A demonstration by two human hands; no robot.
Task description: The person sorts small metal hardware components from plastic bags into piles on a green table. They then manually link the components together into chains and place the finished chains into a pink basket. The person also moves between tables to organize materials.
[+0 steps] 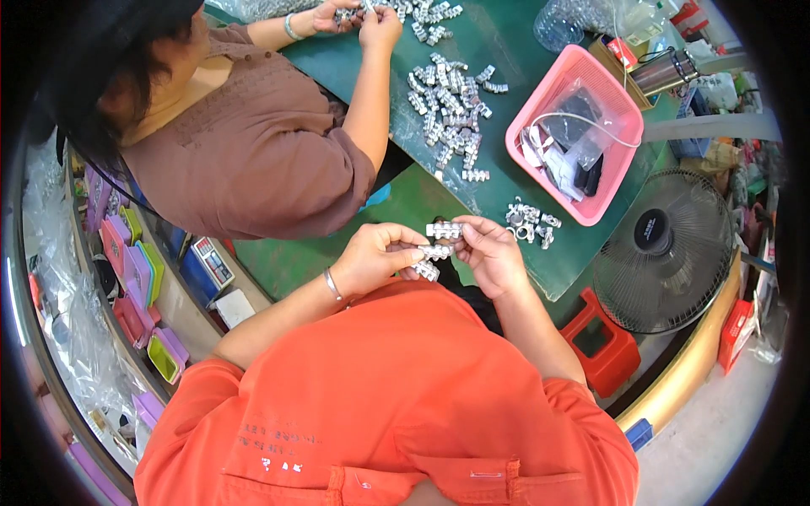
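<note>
My left hand is closed on short rows of small silver metal pieces, pinched between thumb and fingers, with another row hanging below. Just above them, my right hand pinches the end of a similar silver row. Both hands are close together in front of my chest, off the table's near edge. Nearest on the green table is a small heap of loose silver ring-shaped parts. Farther off lies a larger pile of joined silver rows.
A co-worker in a brown top sits at left, hands on similar metal pieces. A pink basket holding bags and papers stands on the table. At right are a black fan and a red plastic stool.
</note>
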